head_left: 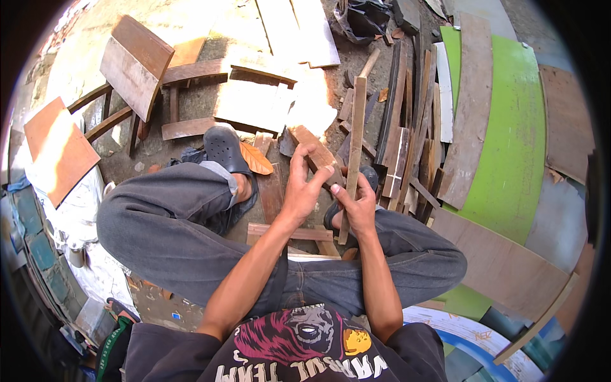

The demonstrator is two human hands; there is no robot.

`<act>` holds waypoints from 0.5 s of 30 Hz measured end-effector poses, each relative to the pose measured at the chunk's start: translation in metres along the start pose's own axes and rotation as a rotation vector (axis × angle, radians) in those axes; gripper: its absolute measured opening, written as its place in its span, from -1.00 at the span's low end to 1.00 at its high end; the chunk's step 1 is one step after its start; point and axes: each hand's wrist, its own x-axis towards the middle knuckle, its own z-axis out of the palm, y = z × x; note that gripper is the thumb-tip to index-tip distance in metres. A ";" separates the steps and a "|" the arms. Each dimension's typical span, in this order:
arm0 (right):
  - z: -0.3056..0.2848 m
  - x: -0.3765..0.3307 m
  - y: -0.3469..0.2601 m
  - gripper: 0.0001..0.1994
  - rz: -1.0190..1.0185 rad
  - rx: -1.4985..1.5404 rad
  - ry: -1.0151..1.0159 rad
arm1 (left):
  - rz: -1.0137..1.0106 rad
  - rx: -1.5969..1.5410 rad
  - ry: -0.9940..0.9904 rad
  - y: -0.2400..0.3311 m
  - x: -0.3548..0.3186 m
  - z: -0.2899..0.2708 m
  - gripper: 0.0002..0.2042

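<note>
While the left hand [301, 190] had its grip closed on a short wooden block [320, 151], the right hand [360, 207] clasped a long wooden slat [356, 127] beside it. Positioning both seemed the step; the next move called for steadiness.

The left hand [304, 188] grips a short, brown, rectangular wooden block [316, 149] between thumb and fingers. The right hand [359, 207] holds a long, narrow, brown wooden strip [354, 153], with its thumb at the block's near end. A dry, orange-brown leaf [256, 159] lies beside the dark grey, perforated clog [224, 149] on the left foot. At right, long, thin wooden offcuts [398, 105] lie near a grey-brown board [470, 102] on a bright green, flat panel [517, 121].
</note>
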 end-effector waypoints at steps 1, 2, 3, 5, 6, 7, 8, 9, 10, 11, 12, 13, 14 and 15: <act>-0.001 0.000 0.000 -0.52 0.010 -0.023 -0.001 | -0.075 -0.047 0.009 0.003 -0.001 0.000 -0.52; -0.002 0.000 0.001 -0.52 0.020 -0.044 -0.001 | -0.150 -0.092 0.017 0.015 -0.004 0.002 -0.56; -0.003 0.000 0.001 -0.53 0.029 -0.065 0.000 | -0.225 -0.137 0.025 0.022 -0.005 0.003 -0.59; -0.002 -0.001 0.002 -0.53 0.009 -0.069 0.006 | -0.240 -0.114 0.003 0.022 -0.006 0.003 -0.60; -0.001 -0.002 0.002 -0.53 -0.001 -0.071 0.008 | -0.246 -0.103 -0.008 0.023 -0.006 0.003 -0.61; 0.000 -0.004 0.002 -0.54 -0.056 -0.101 0.038 | -0.229 -0.093 -0.019 0.021 -0.006 0.002 -0.62; 0.002 -0.006 0.002 -0.54 -0.108 -0.130 0.066 | -0.212 -0.083 -0.028 0.018 -0.005 0.000 -0.63; 0.003 -0.008 0.002 -0.55 -0.161 -0.160 0.095 | -0.195 -0.074 -0.036 0.016 -0.005 -0.001 -0.63; 0.003 -0.010 0.001 -0.54 -0.182 -0.196 0.120 | -0.178 -0.057 -0.031 0.013 -0.006 -0.002 -0.64; 0.002 -0.013 0.001 -0.54 -0.201 -0.232 0.148 | -0.163 -0.040 -0.026 0.011 -0.007 -0.001 -0.64; 0.000 -0.015 0.001 -0.53 -0.220 -0.269 0.175 | -0.148 -0.023 -0.021 0.010 -0.008 -0.001 -0.64; -0.003 -0.018 0.002 -0.53 -0.279 -0.344 0.185 | -0.130 -0.006 -0.025 0.005 -0.008 -0.002 -0.62; -0.007 -0.021 0.003 -0.52 -0.337 -0.420 0.192 | -0.112 0.010 -0.026 0.002 -0.009 -0.003 -0.60; -0.009 -0.024 0.004 -0.51 -0.395 -0.495 0.199 | -0.094 0.027 -0.028 -0.001 -0.009 -0.003 -0.58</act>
